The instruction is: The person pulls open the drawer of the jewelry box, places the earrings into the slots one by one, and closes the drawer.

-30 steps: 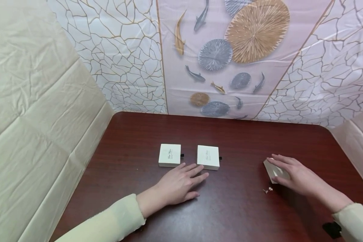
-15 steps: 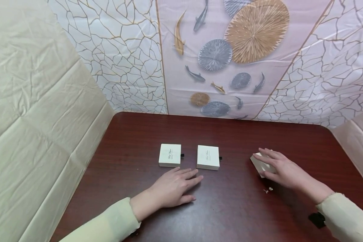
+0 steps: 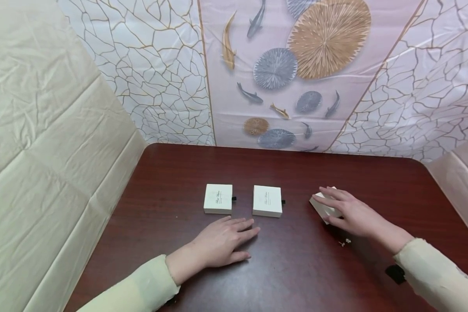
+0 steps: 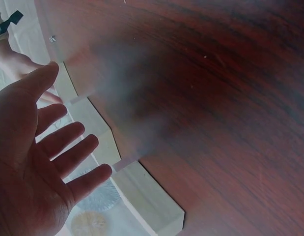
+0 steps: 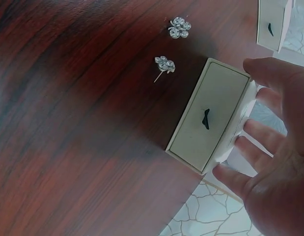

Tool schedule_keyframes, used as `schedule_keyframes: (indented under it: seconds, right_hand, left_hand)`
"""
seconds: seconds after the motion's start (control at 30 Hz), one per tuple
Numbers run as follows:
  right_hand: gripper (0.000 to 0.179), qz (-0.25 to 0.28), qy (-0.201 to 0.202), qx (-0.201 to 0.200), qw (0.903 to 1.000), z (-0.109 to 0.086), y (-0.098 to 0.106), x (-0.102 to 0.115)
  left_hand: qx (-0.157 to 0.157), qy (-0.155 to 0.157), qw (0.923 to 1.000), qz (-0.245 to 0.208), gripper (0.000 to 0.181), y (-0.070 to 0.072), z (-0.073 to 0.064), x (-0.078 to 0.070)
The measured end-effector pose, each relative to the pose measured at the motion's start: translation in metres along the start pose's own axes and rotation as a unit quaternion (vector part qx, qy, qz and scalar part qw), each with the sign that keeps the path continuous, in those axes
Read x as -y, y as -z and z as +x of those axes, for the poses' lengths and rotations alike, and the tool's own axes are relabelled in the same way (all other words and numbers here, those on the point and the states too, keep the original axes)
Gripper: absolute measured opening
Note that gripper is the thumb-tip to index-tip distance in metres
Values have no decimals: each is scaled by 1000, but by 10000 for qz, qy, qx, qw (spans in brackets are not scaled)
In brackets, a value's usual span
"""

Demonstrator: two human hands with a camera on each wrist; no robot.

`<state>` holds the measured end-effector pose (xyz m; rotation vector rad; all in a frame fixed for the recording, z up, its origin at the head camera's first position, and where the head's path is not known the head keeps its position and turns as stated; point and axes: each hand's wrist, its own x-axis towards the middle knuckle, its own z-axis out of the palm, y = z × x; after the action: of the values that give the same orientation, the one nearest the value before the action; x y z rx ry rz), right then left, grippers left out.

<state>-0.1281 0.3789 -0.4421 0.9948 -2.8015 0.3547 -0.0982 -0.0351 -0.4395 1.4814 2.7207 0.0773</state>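
Note:
My right hand (image 3: 355,213) rests with spread, fairly straight fingers on a small white drawer-style jewelry box (image 3: 327,211), which lies turned at an angle. In the right wrist view, the thumb touches one corner of this box (image 5: 206,118), and its front shows a black ribbon tab. Nearby on the table lie two stud earrings with clear stones, one earring (image 5: 179,28) face up and the other earring (image 5: 164,65) with its post showing. My left hand (image 3: 216,243) holds nothing, palm down and fingers spread, just in front of two matching white boxes.
The left white box (image 3: 218,199) and the middle white box (image 3: 267,201) sit side by side with a gap, printed lids up and black tabs to the right. The dark red table (image 3: 187,169) ends at a patterned cloth (image 3: 171,86) behind.
My right hand has slid the jewelry box leftward and slightly back, away from the earrings. My left hand has drawn back a little from the middle box.

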Motion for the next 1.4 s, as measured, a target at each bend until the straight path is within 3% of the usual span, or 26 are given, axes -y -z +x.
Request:
schedule_keyframes:
  seconds: [0.23,0.43,0.63,0.93,1.07,1.4]
  right_hand:
    - [63,107,-80,167,9998,5,1,4]
    - [71,-43,-132,-86,9999,4,0,7]
    - [78,-113,-751,-337,9965,-3,2,17]
    - [68,-235,-1306,46,9911,-3,1,24]
    - [61,-359,-1154,21,9927,-4,-1,22]
    - [63,-569,-382,68,9976,-1,-1,14]
  left_hand:
    - [-19,-55,10000,40,65,1,2,-1]
    - [13,-43,10000,-10,65,2,5,-3]
    - [-64,-66,10000,-28,65,2,6,-2]
    - [16,-9,10000,-79,65,2,7,-3]
    - [41,-40,10000,-40,65,3,10,-4]
    - [-10,-145,9999,-16,64,2,13,-2]
